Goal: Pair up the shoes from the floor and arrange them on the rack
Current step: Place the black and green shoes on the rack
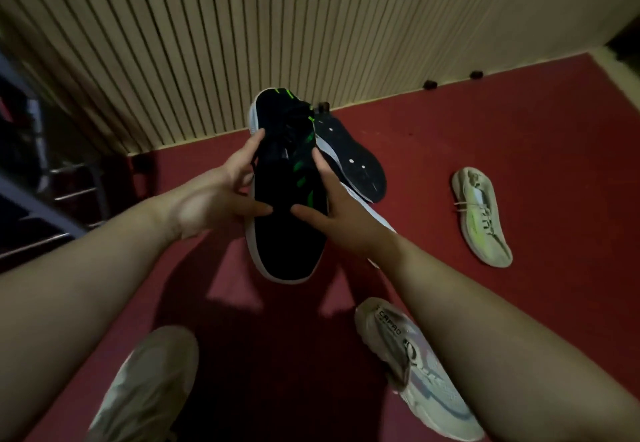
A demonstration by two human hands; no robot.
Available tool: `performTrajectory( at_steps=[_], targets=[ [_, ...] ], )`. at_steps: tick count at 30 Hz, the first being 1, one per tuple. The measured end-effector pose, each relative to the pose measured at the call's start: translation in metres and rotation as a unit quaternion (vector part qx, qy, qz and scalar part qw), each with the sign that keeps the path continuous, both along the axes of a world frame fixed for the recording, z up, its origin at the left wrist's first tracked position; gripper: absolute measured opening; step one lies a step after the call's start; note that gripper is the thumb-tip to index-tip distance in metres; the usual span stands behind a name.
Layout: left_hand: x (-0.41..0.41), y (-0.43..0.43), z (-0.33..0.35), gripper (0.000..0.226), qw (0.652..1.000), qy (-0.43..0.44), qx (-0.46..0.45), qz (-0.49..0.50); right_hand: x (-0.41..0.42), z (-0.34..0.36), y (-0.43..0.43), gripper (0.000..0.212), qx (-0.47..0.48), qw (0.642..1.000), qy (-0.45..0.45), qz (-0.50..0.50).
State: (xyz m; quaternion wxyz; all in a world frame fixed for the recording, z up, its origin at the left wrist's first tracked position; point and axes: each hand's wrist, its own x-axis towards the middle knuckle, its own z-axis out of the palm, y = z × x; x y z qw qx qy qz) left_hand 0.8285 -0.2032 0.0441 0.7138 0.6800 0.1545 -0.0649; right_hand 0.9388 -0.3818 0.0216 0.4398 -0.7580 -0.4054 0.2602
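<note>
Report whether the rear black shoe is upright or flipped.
Flipped: the rear black shoe shows its dark, pale-dotted sole to the camera, beside the front black shoe.

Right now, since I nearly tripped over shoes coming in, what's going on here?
A person holds a black sneaker above the red floor, left hand and right hand gripping its sides. A second black shoe shows its sole just behind. A pale shoe lies on the floor to the right.
</note>
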Motion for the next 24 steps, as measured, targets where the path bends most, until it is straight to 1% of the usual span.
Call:
performTrajectory(
  at_steps=[1, 2, 4, 6, 8, 11, 14, 19, 22, 24],
  targets=[
    [0.008, 0.003, -0.01, 0.102, 1.0, 0.005, -0.016, 0.005, 0.01, -0.009, 0.004, 0.08, -0.007, 1.0, 0.025, -0.008],
    [0.015, 0.007, -0.02, 0.101, 1.0, 0.007, -0.027, 0.01, 0.021, -0.018, 0.009, 0.077, -0.014, 0.997, 0.057, -0.039],
    [0.024, 0.017, -0.037, 0.101, 0.999, 0.002, -0.043, 0.023, 0.047, -0.036, 0.019, 0.073, -0.037, 0.985, 0.088, -0.142],
    [0.029, 0.03, -0.052, 0.103, 0.997, -0.014, -0.066, 0.036, 0.077, -0.048, 0.025, 0.079, -0.091, 0.968, 0.054, -0.226],
    [0.037, 0.042, -0.065, 0.107, 0.995, -0.02, -0.085, 0.039, 0.109, -0.058, 0.026, 0.087, -0.201, 0.942, 0.005, -0.268],
    [0.048, 0.054, -0.083, 0.11, 0.994, -0.012, -0.101, 0.046, 0.142, -0.075, 0.032, 0.097, -0.329, 0.904, -0.023, -0.272],
    [0.056, 0.058, -0.099, 0.108, 0.992, 0.011, -0.101, 0.075, 0.165, -0.096, 0.038, 0.104, -0.409, 0.873, -0.055, -0.262],
    [0.056, 0.059, -0.132, 0.113, 0.991, 0.074, -0.096, 0.054, 0.18, -0.13, 0.048, 0.114, -0.479, 0.848, -0.028, -0.228],
    [0.055, 0.058, -0.143, 0.111, 0.994, 0.103, -0.035, 0.03, 0.18, -0.137, 0.049, 0.12, -0.529, 0.815, -0.08, -0.222],
    [0.055, 0.059, -0.146, 0.108, 0.993, 0.114, -0.019, 0.016, 0.183, -0.135, 0.045, 0.124, -0.541, 0.803, -0.111, -0.226]
  ],
)
